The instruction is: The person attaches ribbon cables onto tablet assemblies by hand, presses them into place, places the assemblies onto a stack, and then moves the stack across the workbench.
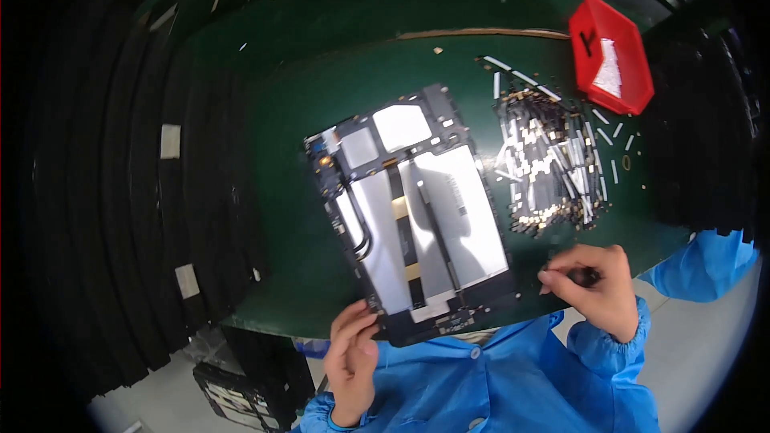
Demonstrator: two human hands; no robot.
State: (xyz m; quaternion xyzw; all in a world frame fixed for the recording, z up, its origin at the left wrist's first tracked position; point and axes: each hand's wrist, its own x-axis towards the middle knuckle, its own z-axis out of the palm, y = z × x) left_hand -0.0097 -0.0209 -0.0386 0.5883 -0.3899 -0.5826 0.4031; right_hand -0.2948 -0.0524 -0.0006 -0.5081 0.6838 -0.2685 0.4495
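Note:
An opened tablet [449, 200] lies tilted on the green table, its inner side up, with silvery battery panels, dark flex strips and a circuit board showing. Its near end reaches the table's front edge. My left hand [351, 357] has its bent fingers and thumb at the tablet's near left corner, gripping the edge. To the right of the tablet, my right hand [597, 285] is closed in a pinch, apart from it. Something dark shows inside the curled fingers, too small to name. Just beyond that hand lies a pile of thin dark, white and gold strips [549, 160].
A red bin [584, 72] holding white pieces stands at the far right. Loose white strips [615, 171] lie below it. Black ribbed covering [120, 192] hangs along the left. Another opened device [233, 397] sits below the table. A blue sleeve [702, 265] shows at right.

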